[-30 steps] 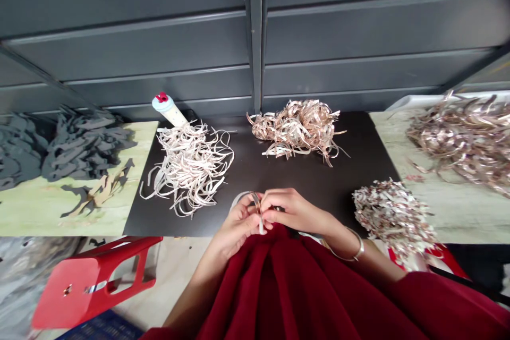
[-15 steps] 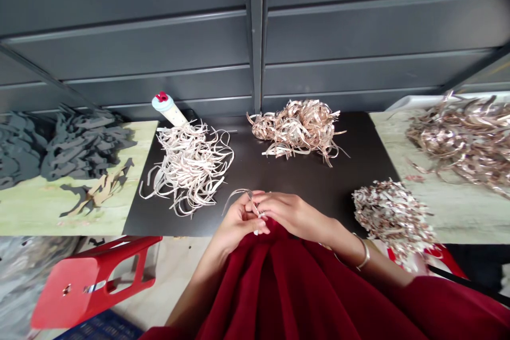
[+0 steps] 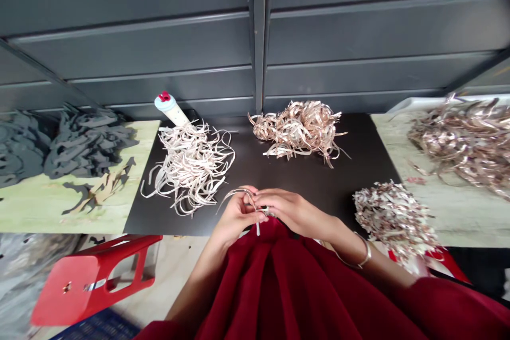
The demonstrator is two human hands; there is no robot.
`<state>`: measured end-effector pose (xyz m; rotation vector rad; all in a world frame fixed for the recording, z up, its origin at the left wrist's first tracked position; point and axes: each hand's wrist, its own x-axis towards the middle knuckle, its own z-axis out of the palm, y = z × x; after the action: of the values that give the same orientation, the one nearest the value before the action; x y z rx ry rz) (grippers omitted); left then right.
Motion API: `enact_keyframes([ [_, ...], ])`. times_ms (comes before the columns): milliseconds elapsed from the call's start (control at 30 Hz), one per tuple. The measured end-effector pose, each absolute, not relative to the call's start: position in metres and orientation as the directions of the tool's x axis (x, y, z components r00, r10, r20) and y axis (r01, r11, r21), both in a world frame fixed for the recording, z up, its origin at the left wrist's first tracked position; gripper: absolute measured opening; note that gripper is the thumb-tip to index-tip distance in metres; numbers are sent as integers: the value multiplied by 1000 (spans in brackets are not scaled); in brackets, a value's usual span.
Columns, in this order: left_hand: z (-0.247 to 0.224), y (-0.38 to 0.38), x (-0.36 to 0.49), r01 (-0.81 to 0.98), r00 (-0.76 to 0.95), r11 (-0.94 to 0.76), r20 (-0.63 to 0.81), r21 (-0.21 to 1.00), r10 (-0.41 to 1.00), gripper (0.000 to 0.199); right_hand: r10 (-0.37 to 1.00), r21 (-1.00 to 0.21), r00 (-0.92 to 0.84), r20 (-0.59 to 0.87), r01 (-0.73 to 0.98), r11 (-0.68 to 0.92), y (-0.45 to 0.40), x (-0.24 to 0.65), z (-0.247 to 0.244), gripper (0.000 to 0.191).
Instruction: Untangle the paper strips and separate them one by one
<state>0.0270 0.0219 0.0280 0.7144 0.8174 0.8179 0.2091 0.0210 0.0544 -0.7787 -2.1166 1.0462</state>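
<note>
Both hands meet at the front edge of the black table, just above the red garment. My left hand point(image 3: 238, 218) is closed, its thumb and fingers pinching a thin metallic strip point(image 3: 235, 191) that arcs up and to the left. My right hand point(image 3: 283, 206) touches the left one, with its fingers closed on the same strip. A short pale end of the strip hangs below the fingertips. Beyond the left hand lies a loose heap of pale strips point(image 3: 193, 167). Farther back on the table sits a pile of rose-gold strips point(image 3: 300, 130).
A bundle of short curled strips point(image 3: 392, 218) hangs over the table's front edge at right. More metallic strips point(image 3: 470, 143) lie far right. A cream tumbler point(image 3: 173, 111) leans behind the pale heap. Dark grey cut pieces point(image 3: 90, 141) lie left, above a red stool point(image 3: 87, 281).
My left thumb has straightened toward the right fingers, and the strip's short end now hangs lower beneath them. The hands stay in nearly the same place; the view has shifted slightly.
</note>
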Motion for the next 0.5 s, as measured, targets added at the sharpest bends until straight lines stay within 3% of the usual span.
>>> enact_keyframes([
  [200, 27, 20, 16, -254, 590, 581, -352, 773, 727, 40, 665, -872, -719, 201, 177, 456, 25, 228, 58, 38],
  [367, 20, 22, 7, -234, 756, 621, -262, 748, 600, 45, 644, -910, -752, 140, 159, 384, 28, 236, 64, 36],
  [500, 23, 26, 13, -300, 633, 575, -292, 761, 717, 44, 653, -883, -742, 149, 198, 425, 28, 226, 63, 34],
])
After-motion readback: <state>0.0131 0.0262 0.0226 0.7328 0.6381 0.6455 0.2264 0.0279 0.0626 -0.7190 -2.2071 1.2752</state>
